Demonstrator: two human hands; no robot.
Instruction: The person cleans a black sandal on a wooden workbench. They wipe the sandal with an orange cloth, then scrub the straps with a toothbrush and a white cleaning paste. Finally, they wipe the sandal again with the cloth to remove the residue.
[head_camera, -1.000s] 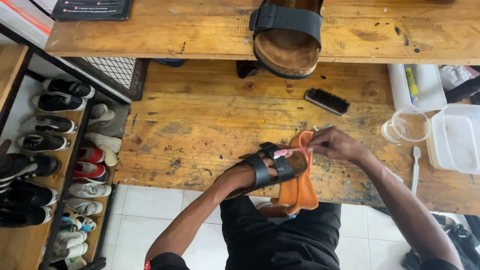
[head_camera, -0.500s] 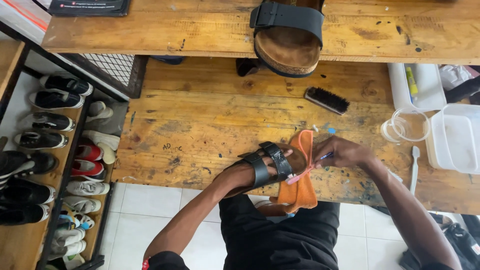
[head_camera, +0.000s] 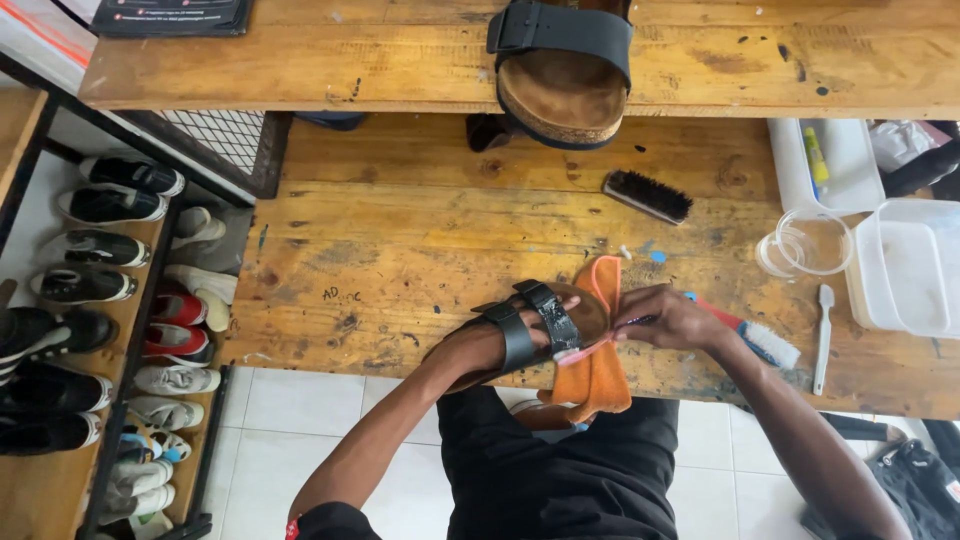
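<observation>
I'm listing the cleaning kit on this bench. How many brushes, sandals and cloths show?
Brushes: 4 (black bristle brush, white-bristled scrub brush, white toothbrush, pink toothbrush in right hand)
Black-strapped sandals: 2 (on shelf, over left hand)
Orange cloth: 1
Total: 7

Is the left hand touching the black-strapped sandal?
Touching. In the head view, the left hand is pushed under the straps of the sandal, holding it above the table.

Black-strapped sandal (head_camera: 535, 325) over orange cloth (head_camera: 597, 375)

Bare tabletop (head_camera: 400, 250) left; black brush (head_camera: 648, 195) ahead.
</observation>
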